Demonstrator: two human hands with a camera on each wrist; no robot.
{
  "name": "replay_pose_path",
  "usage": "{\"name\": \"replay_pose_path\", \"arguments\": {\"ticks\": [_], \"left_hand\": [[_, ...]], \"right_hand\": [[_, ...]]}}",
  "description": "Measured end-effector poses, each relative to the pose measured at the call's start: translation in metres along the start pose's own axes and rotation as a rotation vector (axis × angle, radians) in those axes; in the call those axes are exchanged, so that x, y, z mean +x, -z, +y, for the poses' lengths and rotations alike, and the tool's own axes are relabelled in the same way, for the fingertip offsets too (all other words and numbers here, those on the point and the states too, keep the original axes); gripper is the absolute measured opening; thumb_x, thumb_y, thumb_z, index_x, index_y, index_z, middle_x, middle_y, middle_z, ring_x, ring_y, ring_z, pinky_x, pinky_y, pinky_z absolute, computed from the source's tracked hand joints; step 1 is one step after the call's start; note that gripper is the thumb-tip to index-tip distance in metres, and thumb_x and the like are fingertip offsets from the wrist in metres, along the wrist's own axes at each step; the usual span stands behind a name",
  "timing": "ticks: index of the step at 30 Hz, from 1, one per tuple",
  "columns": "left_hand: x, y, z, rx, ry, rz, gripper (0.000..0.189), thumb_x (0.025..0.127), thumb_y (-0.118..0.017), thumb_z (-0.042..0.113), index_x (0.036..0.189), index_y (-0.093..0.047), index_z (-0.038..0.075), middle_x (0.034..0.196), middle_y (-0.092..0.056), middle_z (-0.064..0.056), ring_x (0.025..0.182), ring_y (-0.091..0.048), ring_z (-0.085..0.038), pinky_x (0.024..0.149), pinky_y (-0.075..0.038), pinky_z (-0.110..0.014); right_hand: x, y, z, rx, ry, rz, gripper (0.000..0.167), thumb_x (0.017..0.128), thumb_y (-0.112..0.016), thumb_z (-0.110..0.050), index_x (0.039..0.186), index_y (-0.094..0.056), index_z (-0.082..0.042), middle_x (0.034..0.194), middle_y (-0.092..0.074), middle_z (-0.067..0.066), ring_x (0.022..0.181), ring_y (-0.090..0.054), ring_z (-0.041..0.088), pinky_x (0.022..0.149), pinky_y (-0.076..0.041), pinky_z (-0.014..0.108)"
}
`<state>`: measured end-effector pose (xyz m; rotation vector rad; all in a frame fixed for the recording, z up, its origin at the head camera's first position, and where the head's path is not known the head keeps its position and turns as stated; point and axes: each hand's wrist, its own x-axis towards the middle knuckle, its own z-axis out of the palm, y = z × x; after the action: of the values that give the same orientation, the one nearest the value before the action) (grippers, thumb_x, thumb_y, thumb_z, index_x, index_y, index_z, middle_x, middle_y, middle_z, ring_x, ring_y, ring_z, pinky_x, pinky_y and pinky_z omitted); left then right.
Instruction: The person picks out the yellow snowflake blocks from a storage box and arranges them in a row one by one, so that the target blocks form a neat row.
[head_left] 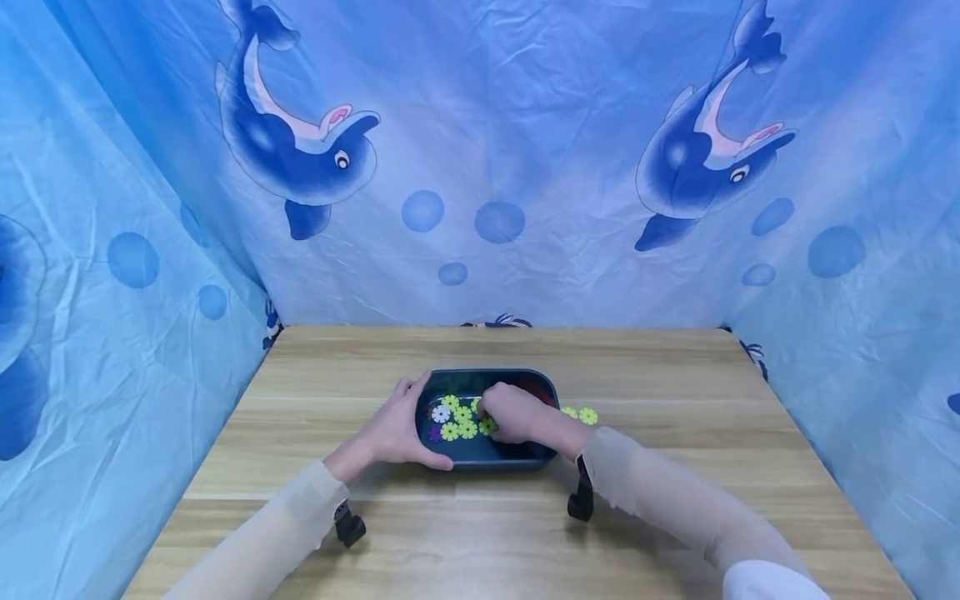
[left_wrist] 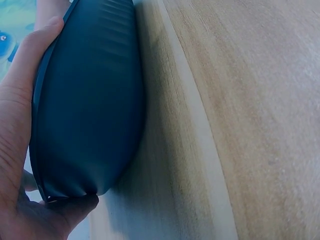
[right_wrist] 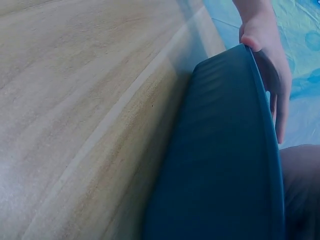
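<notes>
A dark blue-green plastic basin (head_left: 495, 463) sits on the wooden table. My left hand (head_left: 396, 427) grips its left end, thumb along the near rim and fingers at the far corner; the left wrist view shows that hand (left_wrist: 20, 125) against the basin's wall (left_wrist: 92, 100). Inside lie several yellow-green flower-shaped plastic discs (head_left: 467, 429), a white disc (head_left: 441, 414) and a purple disc (head_left: 435, 433). My right hand (head_left: 516, 414) reaches over the near right rim into the basin, fingers bent down among the yellow-green discs. Its fingertips are hidden, and I cannot tell whether they pinch one.
Just right of the basin, more yellow-green discs (head_left: 588, 416) lie on the wooden table (head_left: 480, 533). Reddish pieces (head_left: 534, 386) show in the basin's far right part. Blue dolphin-print curtains (head_left: 480, 167) stand behind the table and along both sides.
</notes>
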<state>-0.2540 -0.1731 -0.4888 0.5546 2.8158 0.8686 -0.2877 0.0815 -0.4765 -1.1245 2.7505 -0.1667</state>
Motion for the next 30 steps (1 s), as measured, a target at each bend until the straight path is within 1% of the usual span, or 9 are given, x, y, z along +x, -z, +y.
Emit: {"name": "replay_pose_path", "arguments": {"ticks": [3,6,9,11,14,19,23,25,30], "left_hand": [[0.001,0.002,0.001,0.004,0.001,0.001,0.158,0.053,-0.094,0.078,0.173,-0.012,0.016,0.157,-0.039,-0.024,0.134,-0.056,-0.039,0.111,-0.052,-0.059],[0.002,0.004,0.002,0.009,0.003,0.000,0.159,0.052,-0.094,0.078,0.173,-0.012,0.016,0.157,-0.038,-0.023,0.135,-0.056,-0.039,0.111,-0.052,-0.059],[0.002,0.004,0.003,0.012,0.008,-0.002,0.160,0.051,-0.095,0.077,0.172,-0.012,0.015,0.158,-0.038,-0.023,0.134,-0.056,-0.038,0.111,-0.052,-0.058],[0.002,0.004,0.003,0.015,0.015,-0.006,0.160,0.050,-0.095,0.078,0.173,-0.012,0.016,0.158,-0.038,-0.022,0.134,-0.056,-0.037,0.112,-0.052,-0.057],[0.002,0.003,0.003,0.013,0.019,-0.006,0.161,0.050,-0.095,0.078,0.172,-0.012,0.015,0.157,-0.038,-0.022,0.134,-0.056,-0.037,0.111,-0.052,-0.058],[0.001,0.001,0.002,0.004,0.014,0.010,0.160,0.050,-0.095,0.078,0.172,-0.015,0.012,0.157,-0.039,-0.024,0.134,-0.055,-0.039,0.111,-0.052,-0.060],[0.001,0.000,0.000,0.018,0.019,0.002,0.161,0.049,-0.095,0.078,0.172,-0.014,0.012,0.157,-0.039,-0.024,0.134,-0.056,-0.038,0.110,-0.052,-0.060],[0.000,0.000,0.000,0.015,0.018,0.005,0.161,0.050,-0.095,0.077,0.172,-0.014,0.012,0.157,-0.039,-0.025,0.133,-0.056,-0.039,0.110,-0.053,-0.060],[-0.001,-0.003,0.000,0.009,0.012,0.012,0.160,0.050,-0.096,0.076,0.172,-0.014,0.013,0.157,-0.038,-0.025,0.133,-0.056,-0.040,0.109,-0.052,-0.062]], "right_hand": [[0.002,0.002,0.001,-0.015,0.012,0.011,0.029,0.090,-0.086,-0.019,0.117,-0.081,-0.012,0.113,-0.079,0.001,0.103,-0.072,0.010,0.091,-0.062,0.030],[0.000,0.004,0.003,-0.015,0.029,0.041,0.029,0.089,-0.084,-0.015,0.118,-0.081,-0.012,0.112,-0.076,0.002,0.103,-0.070,0.012,0.091,-0.062,0.029],[-0.004,0.009,0.005,0.022,0.032,0.069,0.028,0.089,-0.082,-0.011,0.116,-0.081,-0.010,0.111,-0.075,0.004,0.102,-0.070,0.014,0.089,-0.062,0.030],[-0.008,0.015,0.007,0.052,0.024,0.088,0.028,0.089,-0.083,-0.011,0.116,-0.080,-0.008,0.112,-0.075,0.006,0.104,-0.071,0.017,0.089,-0.062,0.032],[-0.014,0.025,0.012,0.096,0.005,0.118,0.029,0.088,-0.082,-0.009,0.117,-0.078,-0.004,0.114,-0.075,0.009,0.101,-0.071,0.019,0.087,-0.062,0.035],[-0.026,0.043,0.026,0.126,-0.008,0.196,0.030,0.086,-0.081,-0.005,0.115,-0.077,0.001,0.111,-0.077,0.013,0.089,-0.069,0.017,0.083,-0.062,0.036],[-0.039,0.053,0.041,0.108,-0.007,0.260,0.026,0.083,-0.082,-0.005,0.108,-0.078,0.001,0.104,-0.077,0.013,0.082,-0.067,0.016,0.080,-0.062,0.036],[-0.046,0.058,0.047,0.107,-0.025,0.280,0.026,0.082,-0.083,-0.005,0.107,-0.078,0.000,0.103,-0.077,0.012,0.081,-0.068,0.017,0.080,-0.062,0.037],[-0.067,0.064,0.062,0.142,-0.098,0.282,0.029,0.082,-0.081,-0.004,0.110,-0.078,0.002,0.105,-0.076,0.013,0.084,-0.071,0.021,0.078,-0.063,0.037]]}}
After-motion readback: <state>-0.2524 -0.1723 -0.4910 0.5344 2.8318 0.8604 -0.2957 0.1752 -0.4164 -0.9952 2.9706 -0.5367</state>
